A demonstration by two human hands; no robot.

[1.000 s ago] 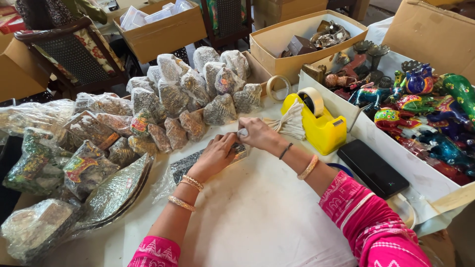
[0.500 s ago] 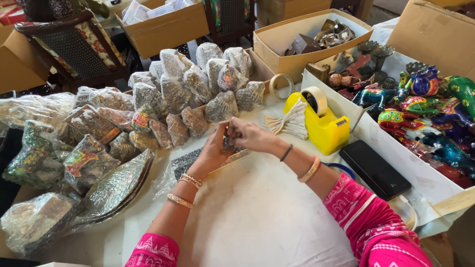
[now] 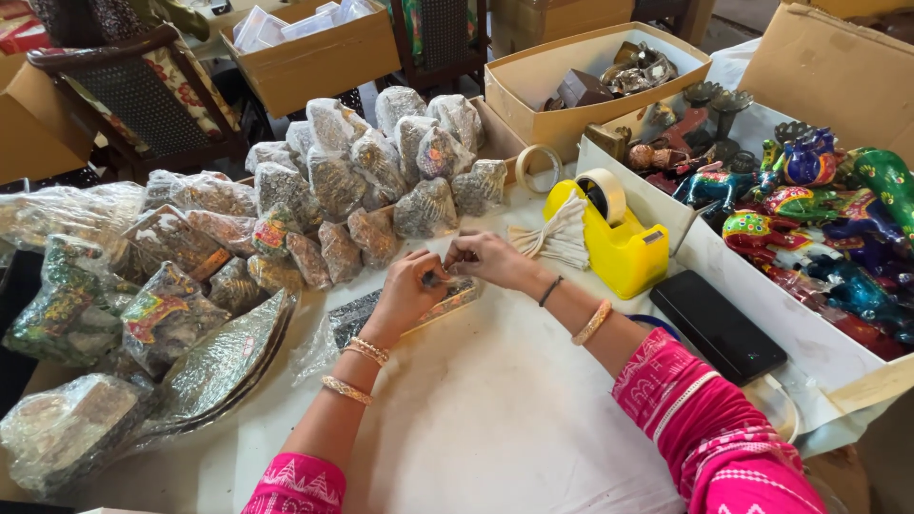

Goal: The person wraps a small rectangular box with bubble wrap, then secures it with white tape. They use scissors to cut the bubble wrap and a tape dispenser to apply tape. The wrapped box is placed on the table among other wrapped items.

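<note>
Pink sleeves: both my arms reach in over the white desk, bangles at each wrist.
Left hand: my grip is curled almost shut, fingertips pinching at something small; what it is I cannot tell.
Right hand: my grip is likewise nearly closed, fingertips meeting those of the left, the 2 hands touching above the flat patterned box.
Flat patterned box: it lies on the desk in clear plastic wrap, directly under my hands, its left end sticking out past my left wrist.
Beyond my hands: a heap of plastic-wrapped ornaments, piled toward the far edge.
Right of my hands: a bundle of white strips lies against a yellow tape dispenser; a black phone rests near my right forearm.
Far right: painted animal figures crowd a white carton.
Left: more wrapped pieces and a leaf-shaped tray.
</note>
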